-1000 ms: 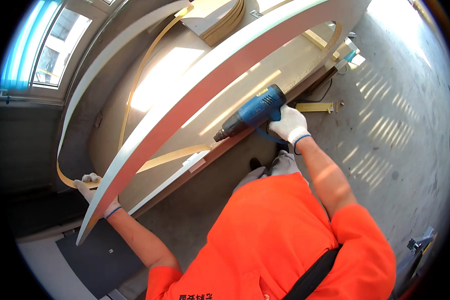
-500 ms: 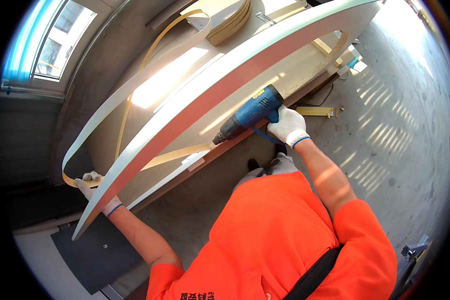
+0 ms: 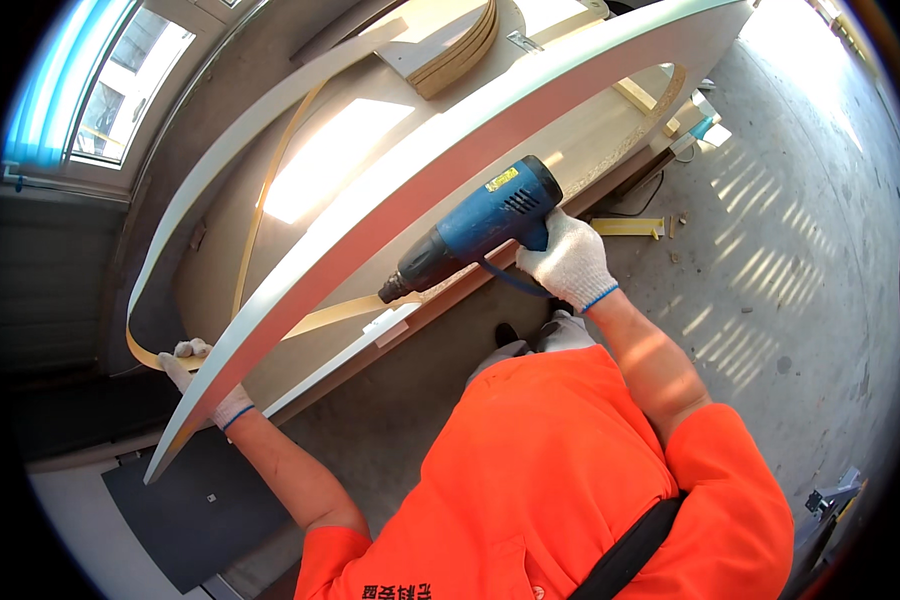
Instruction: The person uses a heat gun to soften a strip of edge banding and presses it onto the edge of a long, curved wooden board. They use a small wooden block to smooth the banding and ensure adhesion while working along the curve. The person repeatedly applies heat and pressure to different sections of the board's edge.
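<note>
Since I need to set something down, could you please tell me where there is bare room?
Concrete floor is open right of the right forearm; a sunlit worktable patch lies between the edging strip and curved panel. It is crowded around the left hand and the heat gun.

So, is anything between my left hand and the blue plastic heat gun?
Yes: in this view, the large curved white-edged panel crosses in front of your gloved left hand, between its fingers and the heat gun.
</note>
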`<state>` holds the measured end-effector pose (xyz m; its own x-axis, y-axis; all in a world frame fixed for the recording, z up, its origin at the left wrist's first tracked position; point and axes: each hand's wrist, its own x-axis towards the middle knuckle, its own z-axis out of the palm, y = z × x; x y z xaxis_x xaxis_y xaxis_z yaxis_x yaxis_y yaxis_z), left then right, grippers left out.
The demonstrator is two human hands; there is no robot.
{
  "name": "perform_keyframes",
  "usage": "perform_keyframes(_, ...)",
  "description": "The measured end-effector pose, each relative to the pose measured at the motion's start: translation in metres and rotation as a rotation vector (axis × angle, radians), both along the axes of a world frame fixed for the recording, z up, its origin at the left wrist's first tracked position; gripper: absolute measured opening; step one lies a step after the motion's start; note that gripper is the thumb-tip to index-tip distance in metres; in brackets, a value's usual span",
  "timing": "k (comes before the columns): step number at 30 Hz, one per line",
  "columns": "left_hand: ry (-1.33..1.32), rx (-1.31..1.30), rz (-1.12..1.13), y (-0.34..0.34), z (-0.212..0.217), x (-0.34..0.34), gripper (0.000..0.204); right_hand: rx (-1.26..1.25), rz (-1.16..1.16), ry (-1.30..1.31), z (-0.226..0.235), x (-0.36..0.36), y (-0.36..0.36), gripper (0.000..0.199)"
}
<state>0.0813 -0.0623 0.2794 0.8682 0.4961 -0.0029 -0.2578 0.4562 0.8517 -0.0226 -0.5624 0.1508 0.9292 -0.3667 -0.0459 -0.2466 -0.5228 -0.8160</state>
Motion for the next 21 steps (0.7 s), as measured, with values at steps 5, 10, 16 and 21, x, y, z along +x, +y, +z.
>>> perform_keyframes(5, -0.012, -0.012, 0.000, 0.005, -0.004, 0.001, 0.038, 0.028, -0.025, -0.031, 0.000, -0.001, 0.003, 0.037)
perform_keyframes(10, -0.009, -0.027, -0.006, 0.009, -0.002, -0.001, 0.037, -0.123, -0.024, 0.230, -0.016, 0.000, -0.004, 0.044)
perform_keyframes(16, 0.005, -0.011, 0.028, 0.012, -0.001, -0.002, 0.037, -0.243, -0.031, 0.346, -0.051, 0.002, -0.007, 0.043)
perform_keyframes(21, 0.014, -0.012, 0.045, 0.013, 0.000, -0.003, 0.036, -0.269, -0.036, 0.317, -0.066, 0.000, -0.006, 0.043)
